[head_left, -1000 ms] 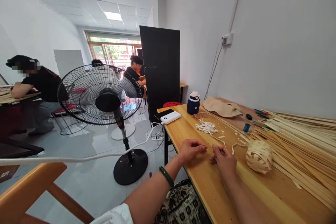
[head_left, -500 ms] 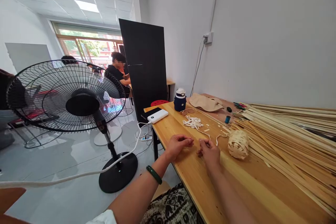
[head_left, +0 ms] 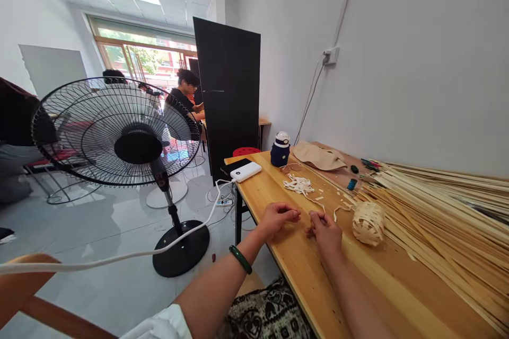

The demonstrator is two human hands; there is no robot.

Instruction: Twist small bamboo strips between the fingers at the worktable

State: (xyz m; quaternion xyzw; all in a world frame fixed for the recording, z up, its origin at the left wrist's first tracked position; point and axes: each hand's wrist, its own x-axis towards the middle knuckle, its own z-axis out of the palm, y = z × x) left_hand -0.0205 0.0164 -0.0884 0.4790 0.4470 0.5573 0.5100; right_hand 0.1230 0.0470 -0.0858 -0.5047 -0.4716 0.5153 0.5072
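Note:
Both my hands rest on the wooden table [head_left: 310, 280] near its left edge, fingers curled and pinched toward each other. My left hand [head_left: 277, 218] wears a green bangle on the wrist. My right hand [head_left: 326, 230] sits a little to the left of a small woven ball of pale strips [head_left: 368, 222]. Whatever the fingertips pinch is too thin to make out. A loose curl of strip lies between my right hand and the ball.
A long heap of pale flat strips [head_left: 441, 212] covers the table's right side. Farther back lie a tangle of strips [head_left: 299, 184], a white power bank [head_left: 245, 171], a dark blue bottle [head_left: 280, 150] and a tan hat [head_left: 318, 155]. A standing fan [head_left: 137, 145] is on the left; people sit beyond.
The view has swung slightly; my hands stay pinched close together on the table in the same pose, beside the woven ball.

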